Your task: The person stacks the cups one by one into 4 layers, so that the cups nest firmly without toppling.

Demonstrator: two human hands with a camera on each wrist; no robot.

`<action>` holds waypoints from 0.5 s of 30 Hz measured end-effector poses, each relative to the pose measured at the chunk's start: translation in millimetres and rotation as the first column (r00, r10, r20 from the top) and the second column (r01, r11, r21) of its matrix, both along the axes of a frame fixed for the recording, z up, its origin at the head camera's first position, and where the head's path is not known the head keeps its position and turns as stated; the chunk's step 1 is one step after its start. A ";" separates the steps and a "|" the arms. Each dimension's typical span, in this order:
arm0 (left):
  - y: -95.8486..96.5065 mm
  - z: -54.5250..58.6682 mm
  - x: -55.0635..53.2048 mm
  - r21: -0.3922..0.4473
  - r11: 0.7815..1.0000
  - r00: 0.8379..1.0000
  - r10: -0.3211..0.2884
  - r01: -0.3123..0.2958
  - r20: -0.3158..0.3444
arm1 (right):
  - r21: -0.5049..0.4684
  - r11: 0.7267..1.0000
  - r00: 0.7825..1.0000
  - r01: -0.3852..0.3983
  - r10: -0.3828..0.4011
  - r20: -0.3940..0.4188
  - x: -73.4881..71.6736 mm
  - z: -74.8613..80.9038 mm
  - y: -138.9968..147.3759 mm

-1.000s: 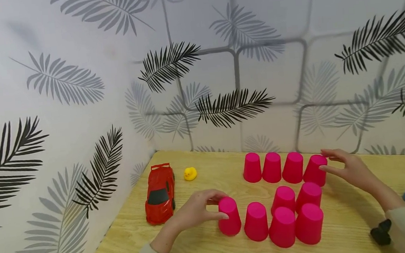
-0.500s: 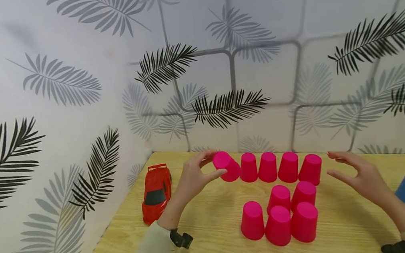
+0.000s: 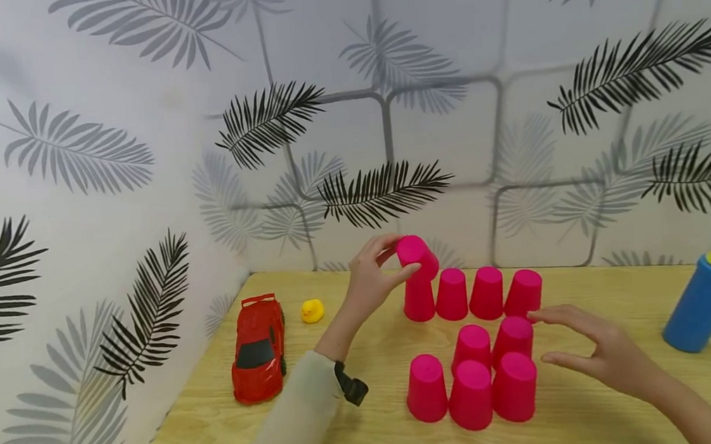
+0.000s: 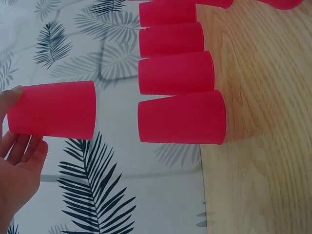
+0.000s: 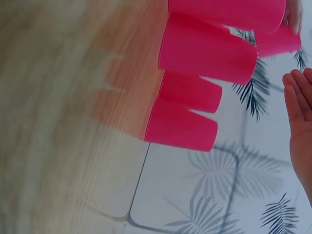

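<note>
My left hand (image 3: pixel 375 273) grips an upside-down pink plastic cup (image 3: pixel 418 255) between thumb and fingers. It holds the cup in the air over the left end cup (image 3: pixel 419 302) of the back row. In the left wrist view, a gap separates the held cup (image 4: pixel 53 109) from the row's nearest cup (image 4: pixel 183 119). My right hand (image 3: pixel 608 355) hovers with parted fingers just right of the front cluster, nearest its right-hand cups (image 3: pixel 514 388); nothing is in it. The right wrist view catches its straight fingers (image 5: pixel 300 92) only in part.
Several upside-down pink cups form the back row and a nearer cluster, including a front left cup (image 3: pixel 426 388). A red toy car (image 3: pixel 259 350) and a yellow rubber duck (image 3: pixel 312 311) sit left. Right stands a blue and yellow pump (image 3: pixel 708 300). Patterned wall (image 3: pixel 349 145) backs the wooden table (image 3: pixel 360 419).
My left hand has lifted a cup from the front group's left end and carried it back and up over the back row. My right hand has left the back row's right cup and come nearer.
</note>
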State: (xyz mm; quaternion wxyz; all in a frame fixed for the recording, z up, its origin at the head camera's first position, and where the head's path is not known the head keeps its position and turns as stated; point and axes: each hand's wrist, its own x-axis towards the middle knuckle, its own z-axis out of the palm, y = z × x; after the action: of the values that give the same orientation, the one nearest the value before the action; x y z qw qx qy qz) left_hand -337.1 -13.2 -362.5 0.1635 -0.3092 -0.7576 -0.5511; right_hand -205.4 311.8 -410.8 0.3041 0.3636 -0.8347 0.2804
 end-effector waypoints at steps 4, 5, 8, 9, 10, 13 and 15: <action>10.8 -3.6 -14.5 -0.036 0.999 1.000 0.005 -0.004 0.025 | 0.062 0.995 0.997 -0.079 0.078 0.022 6.4 -3.2 -7.8; 13.0 -4.5 -17.6 -0.047 0.999 1.000 0.005 -0.004 0.030 | 0.073 0.992 0.995 -0.101 0.098 0.032 7.3 -3.8 -9.1; 18.4 -6.7 -25.1 -0.076 0.997 1.000 -0.001 0.003 0.028 | 0.104 0.987 0.991 -0.124 0.118 0.063 8.9 -5.5 -11.6; 19.9 -7.2 -27.1 -0.082 0.997 1.000 -0.005 0.007 0.029 | 0.108 0.986 0.990 -0.127 0.119 0.075 9.0 -6.2 -12.0; 21.5 -7.7 -29.1 -0.087 0.996 0.999 -0.008 0.010 0.032 | 0.113 0.986 0.990 -0.125 0.116 0.085 9.1 -6.8 -12.2; 26.5 -8.3 -33.8 -0.106 0.994 0.999 -0.018 0.022 0.043 | 0.124 0.986 0.990 -0.109 0.096 0.107 9.5 -8.6 -12.5; 29.9 -8.7 -36.3 -0.124 0.992 0.998 -0.025 0.032 0.053 | 0.131 0.988 0.991 -0.082 0.067 0.115 10.2 -9.1 -12.3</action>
State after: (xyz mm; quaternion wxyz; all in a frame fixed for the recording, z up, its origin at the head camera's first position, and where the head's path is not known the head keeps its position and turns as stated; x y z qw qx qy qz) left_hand -373.4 16.7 -371.2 0.1164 -0.3155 -0.7901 -0.5124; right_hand -195.2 299.4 -419.8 0.2214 0.3980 -0.8532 0.2540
